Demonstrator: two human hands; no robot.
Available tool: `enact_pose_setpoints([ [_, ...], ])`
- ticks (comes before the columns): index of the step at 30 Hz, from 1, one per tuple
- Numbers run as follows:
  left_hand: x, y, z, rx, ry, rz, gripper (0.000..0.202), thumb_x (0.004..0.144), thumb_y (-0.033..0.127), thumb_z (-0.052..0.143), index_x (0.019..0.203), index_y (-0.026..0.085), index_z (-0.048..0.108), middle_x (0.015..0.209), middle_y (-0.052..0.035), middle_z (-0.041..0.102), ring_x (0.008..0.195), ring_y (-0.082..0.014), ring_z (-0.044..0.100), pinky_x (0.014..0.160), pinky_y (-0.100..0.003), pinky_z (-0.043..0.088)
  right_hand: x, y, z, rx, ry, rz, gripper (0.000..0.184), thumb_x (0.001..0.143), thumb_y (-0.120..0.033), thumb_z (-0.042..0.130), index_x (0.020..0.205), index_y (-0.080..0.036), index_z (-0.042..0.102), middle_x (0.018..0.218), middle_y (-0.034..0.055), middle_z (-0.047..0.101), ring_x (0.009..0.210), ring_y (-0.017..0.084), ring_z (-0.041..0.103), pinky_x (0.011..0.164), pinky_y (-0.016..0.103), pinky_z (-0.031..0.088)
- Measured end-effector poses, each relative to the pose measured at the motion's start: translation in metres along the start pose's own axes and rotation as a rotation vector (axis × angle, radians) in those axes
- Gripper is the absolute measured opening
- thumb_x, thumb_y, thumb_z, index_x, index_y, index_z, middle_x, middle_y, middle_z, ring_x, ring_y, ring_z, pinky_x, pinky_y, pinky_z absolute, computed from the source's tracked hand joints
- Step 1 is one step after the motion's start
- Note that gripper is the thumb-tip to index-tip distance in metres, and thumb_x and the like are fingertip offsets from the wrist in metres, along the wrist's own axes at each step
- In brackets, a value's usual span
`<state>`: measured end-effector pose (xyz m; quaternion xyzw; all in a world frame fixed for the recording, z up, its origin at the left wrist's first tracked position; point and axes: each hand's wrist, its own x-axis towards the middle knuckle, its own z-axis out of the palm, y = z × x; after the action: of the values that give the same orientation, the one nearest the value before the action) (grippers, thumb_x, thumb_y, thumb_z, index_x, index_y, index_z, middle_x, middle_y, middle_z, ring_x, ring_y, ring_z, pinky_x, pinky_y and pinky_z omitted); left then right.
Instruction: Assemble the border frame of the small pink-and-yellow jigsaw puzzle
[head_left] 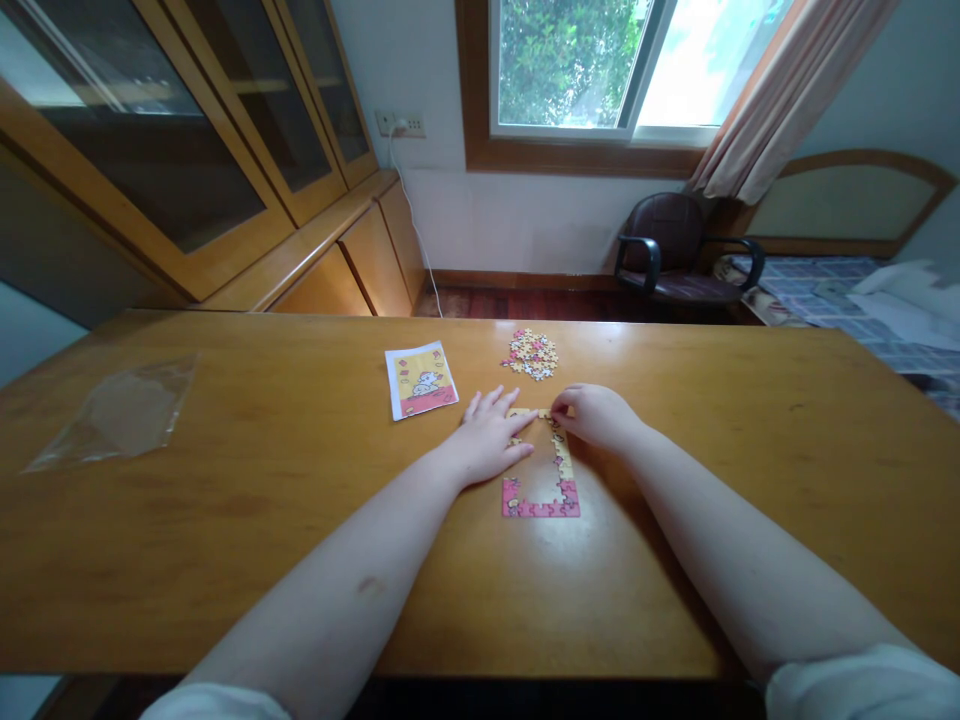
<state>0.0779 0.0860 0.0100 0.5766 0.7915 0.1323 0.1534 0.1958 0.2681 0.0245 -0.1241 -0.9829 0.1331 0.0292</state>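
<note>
A partly joined jigsaw puzzle border (541,510) lies on the table, pink along the bottom and yellow up the right side and across the top. My left hand (491,435) rests over its left side with the fingers spread, hiding some of the pieces there. At the top right corner, my right hand (589,415) has thumb and fingers pinched on a puzzle piece, mostly covered by the fingertips. Beyond both hands is a pile of loose puzzle pieces (532,354). The picture sheet (422,380), showing a white figure on yellow and pink, lies left of the pile.
A clear plastic bag (124,410) lies at the left of the wooden table (712,450). Beyond the far edge stand a dark armchair (667,250) and a bed (840,285). Glass-door cabinets (225,130) line the left, and a white cord (412,210) hangs from a socket.
</note>
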Motion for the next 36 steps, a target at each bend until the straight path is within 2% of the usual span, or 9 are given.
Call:
enact_pose_setpoints([
  [4,0.001,0.0,0.0,0.017,-0.038,-0.014,0.059,0.086,0.052,0.054,0.141,0.036,0.045,0.159,-0.0061,0.023,0.146,-0.036,0.012,0.115,-0.061,0.007,0.0,-0.001,0.0,-0.009,-0.005,0.005,0.014,0.083,-0.023,0.06,0.08,-0.022,0.074,0.085,0.0047,0.072,0.076,0.017,0.064,0.067,0.025,0.043],
  [12,0.001,0.0,0.001,-0.003,-0.039,-0.005,0.057,0.087,0.051,0.053,0.142,0.036,0.044,0.159,-0.0068,0.023,0.146,-0.0357,0.014,0.115,-0.061,0.008,0.0,0.001,-0.001,0.01,-0.005,-0.008,0.014,0.083,-0.024,0.06,0.083,-0.022,0.074,0.086,0.0052,0.072,0.076,0.017,0.063,0.068,0.026,0.043],
  [15,0.001,0.0,0.0,-0.014,-0.045,-0.007,0.057,0.088,0.051,0.053,0.142,0.037,0.043,0.159,-0.0059,0.023,0.146,-0.0351,0.013,0.115,-0.061,0.008,-0.001,0.002,0.0,0.05,0.055,-0.009,0.016,0.085,-0.025,0.058,0.083,-0.021,0.073,0.085,0.0049,0.071,0.075,0.016,0.062,0.068,0.026,0.043],
  [18,0.0,0.001,-0.002,-0.032,-0.024,-0.011,0.055,0.089,0.051,0.051,0.141,0.038,0.044,0.159,-0.0052,0.023,0.146,-0.0348,0.014,0.115,-0.06,0.01,-0.002,0.007,0.005,0.123,0.17,0.006,0.018,0.086,-0.027,0.055,0.082,-0.02,0.072,0.081,0.0041,0.069,0.07,0.015,0.058,0.066,0.025,0.041],
  [21,-0.001,0.002,-0.003,-0.038,0.002,-0.015,0.051,0.09,0.051,0.05,0.139,0.037,0.048,0.158,-0.0054,0.026,0.146,-0.0343,0.017,0.116,-0.059,0.01,-0.001,0.015,0.012,0.188,0.232,0.013,0.029,0.089,-0.031,0.051,0.071,-0.018,0.069,0.07,0.0034,0.065,0.063,0.014,0.054,0.062,0.025,0.039],
  [24,-0.001,0.003,-0.005,-0.029,-0.009,-0.021,0.049,0.09,0.051,0.05,0.137,0.036,0.051,0.158,-0.0054,0.027,0.146,-0.034,0.017,0.116,-0.059,0.01,0.0,0.021,0.016,0.28,0.187,-0.002,0.039,0.092,-0.035,0.046,0.064,-0.018,0.068,0.064,0.0029,0.063,0.061,0.014,0.054,0.062,0.025,0.038],
  [28,-0.001,0.003,-0.005,-0.027,-0.028,-0.024,0.05,0.09,0.05,0.051,0.137,0.034,0.051,0.158,-0.0076,0.026,0.146,-0.0343,0.016,0.116,-0.058,0.009,0.001,0.024,0.018,0.327,0.13,0.008,0.039,0.091,-0.036,0.047,0.065,-0.017,0.069,0.064,0.003,0.065,0.061,0.014,0.055,0.064,0.025,0.039],
  [36,0.0,0.002,-0.004,-0.003,-0.028,-0.021,0.052,0.09,0.051,0.049,0.139,0.034,0.049,0.158,-0.0083,0.027,0.146,-0.034,0.017,0.116,-0.057,0.011,0.001,0.022,0.018,0.308,0.113,0.002,0.04,0.091,-0.035,0.047,0.065,-0.017,0.072,0.063,0.003,0.064,0.062,0.014,0.056,0.064,0.024,0.04],
])
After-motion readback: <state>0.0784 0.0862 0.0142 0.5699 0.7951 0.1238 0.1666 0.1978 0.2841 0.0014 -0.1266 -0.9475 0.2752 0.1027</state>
